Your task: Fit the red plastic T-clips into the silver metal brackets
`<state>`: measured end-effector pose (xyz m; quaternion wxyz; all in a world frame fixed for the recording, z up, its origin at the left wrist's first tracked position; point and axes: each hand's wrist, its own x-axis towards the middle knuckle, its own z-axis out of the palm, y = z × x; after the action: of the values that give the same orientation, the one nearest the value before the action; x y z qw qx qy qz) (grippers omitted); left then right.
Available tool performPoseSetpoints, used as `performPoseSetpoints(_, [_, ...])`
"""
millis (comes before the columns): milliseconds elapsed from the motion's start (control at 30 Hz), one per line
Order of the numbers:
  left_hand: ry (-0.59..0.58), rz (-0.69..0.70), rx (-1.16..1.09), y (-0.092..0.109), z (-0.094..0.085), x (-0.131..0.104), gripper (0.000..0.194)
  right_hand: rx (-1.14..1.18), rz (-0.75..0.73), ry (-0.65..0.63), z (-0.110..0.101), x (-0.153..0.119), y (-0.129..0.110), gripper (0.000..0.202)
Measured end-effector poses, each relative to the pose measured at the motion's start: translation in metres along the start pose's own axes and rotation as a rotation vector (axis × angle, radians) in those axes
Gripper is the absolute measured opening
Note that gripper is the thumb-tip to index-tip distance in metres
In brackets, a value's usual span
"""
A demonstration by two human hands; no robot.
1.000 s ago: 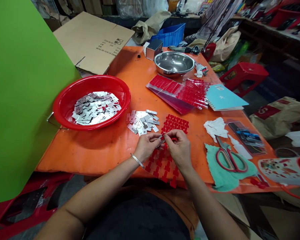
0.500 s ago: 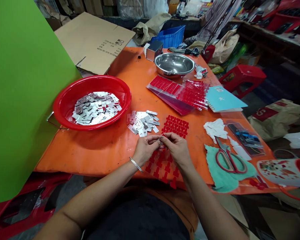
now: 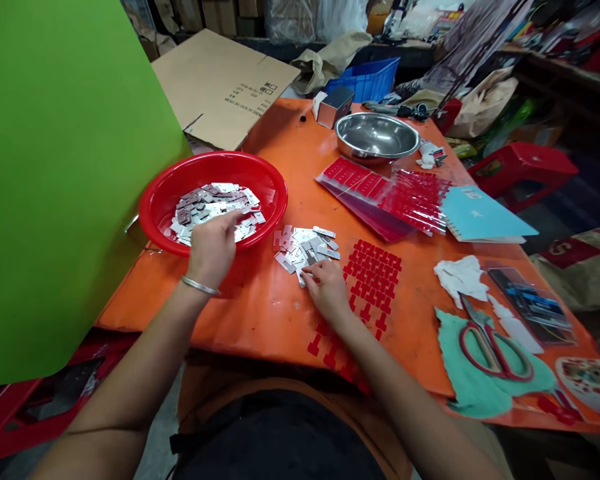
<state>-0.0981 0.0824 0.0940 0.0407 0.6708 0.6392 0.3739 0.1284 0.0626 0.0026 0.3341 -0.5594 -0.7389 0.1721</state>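
Note:
My left hand (image 3: 214, 250) is over the near rim of the red basin (image 3: 153, 230), its fingers closed above the flat metal pieces (image 3: 205, 203) inside; a small piece seems to be at the fingertips, too small to name. Beside the basin, my right hand (image 3: 327, 290) reaches the near edge of a loose pile of metal pieces (image 3: 305, 247). Its fingers are bent and close together at one piece; whether they grip it is unclear. Right of that hand lies a sheet of red T-shaped stickers (image 3: 375, 273), partly under my forearm.
A steel bowl (image 3: 377, 133), red sticker packs (image 3: 370, 190) and a blue notebook (image 3: 480, 213) lie farther back. Red-handled scissors (image 3: 495, 350) rest on a green cloth (image 3: 453, 360) at the right. A green panel (image 3: 80, 167) stands at the left, near cardboard (image 3: 220, 80).
My hands, which were together over the red stickers, have parted. My left hand moved left to the basin, my right hand to the metal pile. The view has shifted left.

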Motion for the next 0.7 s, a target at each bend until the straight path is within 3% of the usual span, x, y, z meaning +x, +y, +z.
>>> performPoseSetpoints(133, [0.074, 0.041, 0.163, -0.027, -0.008, 0.012, 0.025, -0.266, -0.095, -0.042, 0.017, 0.012, -0.012, 0.012])
performPoseSetpoints(267, [0.172, 0.185, 0.000, -0.008, -0.003, -0.012, 0.023, -0.349, -0.072, -0.067, 0.026, 0.018, -0.018, 0.010])
performPoseSetpoints(400, [-0.019, 0.259, -0.144, 0.016, 0.019, -0.047, 0.018, -0.185, -0.047, -0.077, 0.028, 0.015, -0.020, 0.007])
performPoseSetpoints(567, [-0.382, 0.194, -0.066, 0.011, 0.054, -0.078, 0.019, 0.140, -0.090, -0.165, 0.013, -0.003, -0.018, 0.009])
performPoseSetpoints(700, [-0.456, 0.122, -0.015, 0.008, 0.068, -0.093, 0.023, 0.092, -0.184, -0.111, 0.003, -0.024, -0.008, 0.018])
